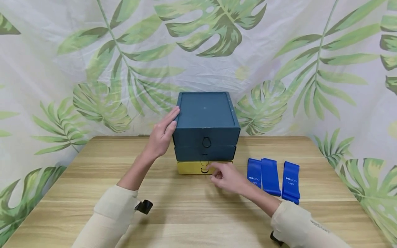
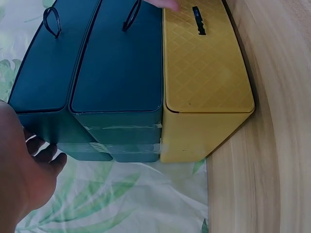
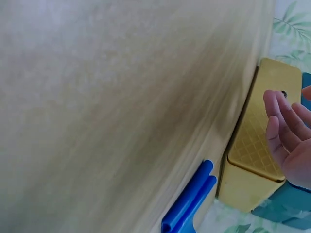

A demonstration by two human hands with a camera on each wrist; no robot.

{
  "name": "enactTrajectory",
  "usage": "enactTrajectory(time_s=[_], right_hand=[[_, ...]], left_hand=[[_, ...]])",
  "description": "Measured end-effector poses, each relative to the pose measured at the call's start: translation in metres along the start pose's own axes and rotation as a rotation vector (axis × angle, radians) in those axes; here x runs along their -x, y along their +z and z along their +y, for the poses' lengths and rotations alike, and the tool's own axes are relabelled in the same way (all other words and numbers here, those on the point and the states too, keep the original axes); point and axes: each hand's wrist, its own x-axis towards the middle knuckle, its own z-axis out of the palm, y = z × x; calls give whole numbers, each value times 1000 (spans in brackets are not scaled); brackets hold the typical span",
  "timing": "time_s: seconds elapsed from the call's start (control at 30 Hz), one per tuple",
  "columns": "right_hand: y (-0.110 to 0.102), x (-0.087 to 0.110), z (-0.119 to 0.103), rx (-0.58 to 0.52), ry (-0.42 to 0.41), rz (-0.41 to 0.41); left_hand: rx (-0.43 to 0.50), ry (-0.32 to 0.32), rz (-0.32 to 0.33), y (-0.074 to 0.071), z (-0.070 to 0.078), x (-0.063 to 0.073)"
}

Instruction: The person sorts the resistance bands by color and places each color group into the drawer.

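Observation:
A stack of small drawers stands at the table's back: two dark blue drawers over a yellow drawer. Black loop pulls hang on the blue fronts, and a short black pull sits on the yellow one. My left hand rests along the upper left side of the stack, fingers extended. Just before the yellow front is my right hand, its index finger reaching toward the pulls and the others loosely bent. In the right wrist view that hand shows nothing between its fingers.
Three flat blue bands, some printed "Light", lie on the wooden table right of the stack. A leaf-patterned cloth hangs behind the table. Clear tape runs along the blue drawers' side.

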Motion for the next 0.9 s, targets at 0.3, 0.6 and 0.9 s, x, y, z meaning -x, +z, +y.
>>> enactTrajectory(time_s=[0.3,0.6,0.9], right_hand=[[8,-11,4,75,-48,-30],[12,-16,6,108,-76,-40],[15,-12,6,-151,-16,-100]], left_hand=[[-71,18,5,-1,1,-1],[-69,25,-7,-3,0,-1],[-59,13,-27,-5,2,-1]])
